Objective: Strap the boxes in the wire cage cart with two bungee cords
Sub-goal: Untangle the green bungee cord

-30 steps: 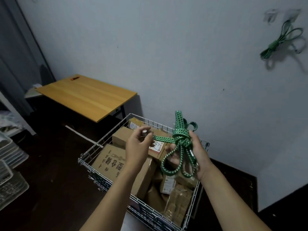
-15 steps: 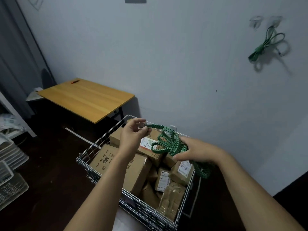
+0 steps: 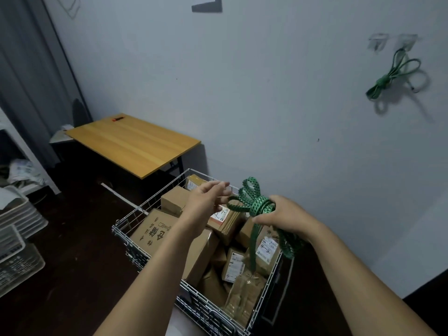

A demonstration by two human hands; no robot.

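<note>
A wire cage cart (image 3: 148, 206) stands on the dark floor below me, filled with cardboard boxes (image 3: 157, 230) and small parcels. Over its far right corner my right hand (image 3: 284, 215) grips a coiled green bungee cord (image 3: 258, 204) at its wrapped middle. Loops of that cord stick up and hang down over the parcels. My left hand (image 3: 206, 198) is just left of the coil, and a strand of the cord runs into its fingers. A second green bungee cord (image 3: 388, 78) hangs bundled from a hook on the wall at upper right.
A wooden table (image 3: 135, 144) stands behind the cart on the left, against the grey wall. White plastic baskets (image 3: 17, 241) are stacked at the far left edge. A dark curtain (image 3: 29, 69) hangs at the left.
My right hand has turned the coil so that its loops point up again and long loops dangle lower. My left hand's fingers have stretched out further. Both hands stay over the cart.
</note>
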